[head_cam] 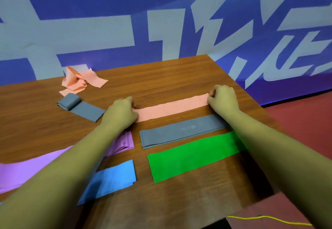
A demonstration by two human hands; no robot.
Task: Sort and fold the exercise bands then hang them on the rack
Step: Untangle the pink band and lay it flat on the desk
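Left hand (122,111) and right hand (223,98) pinch the pink band's (172,107) ends; uneven pull may skew it onto the grey band (181,132) at its 6 o'clock.

I take the flat pink band (172,107) as my marker. Beyond it, bare table (161,74) runs to the far edge, open to a hand. To its left lie a rolled grey band (80,107) and, farther back, a crumpled pink band (79,81). Nearer than it lie a folded grey band (181,131), then a green band (194,155). Nearer and left lie a purple band (27,169) and a blue band (111,178). My left hand (122,110) and right hand (223,97) grip its ends.
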